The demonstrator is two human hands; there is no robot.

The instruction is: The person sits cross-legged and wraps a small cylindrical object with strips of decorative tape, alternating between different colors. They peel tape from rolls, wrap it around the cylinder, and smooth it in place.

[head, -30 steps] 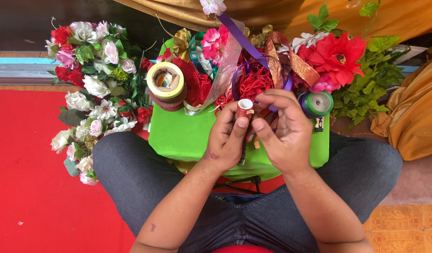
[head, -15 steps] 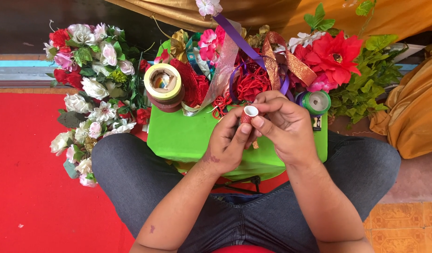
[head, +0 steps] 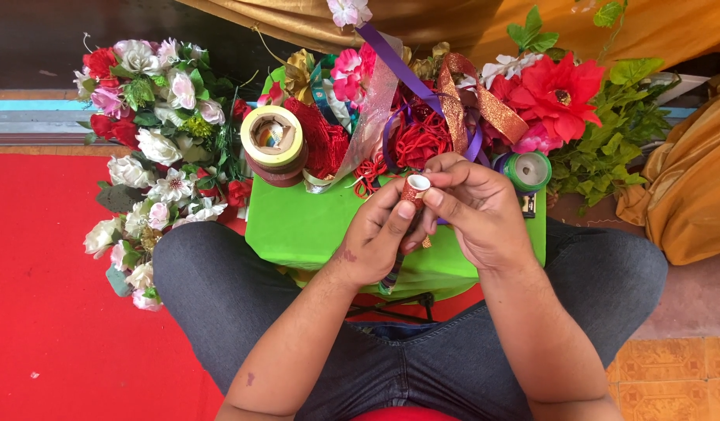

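Note:
My left hand (head: 375, 238) and my right hand (head: 473, 206) meet over a bright green box (head: 305, 226) resting on my lap. Between their fingertips they pinch a small spool of glittery red ribbon with a white core (head: 414, 187). Thumb and forefinger of both hands press on the spool. A dark strip hangs down below my left palm. Behind the hands, on the box's far edge, lie tangled red cord (head: 422, 144), a purple ribbon (head: 395, 62) and a copper glitter ribbon (head: 473, 105).
A stack of tape rolls (head: 273, 140) stands at the box's back left, a green tape roll (head: 526, 171) at its right. Artificial flowers (head: 153, 132) pile up on the left over a red carpet (head: 48, 312). A big red flower (head: 555, 93) with green leaves and gold cloth (head: 680, 195) sit right.
Both hands, still holding the spool, have risen slightly and drifted a little right; the fingers have shifted around the spool.

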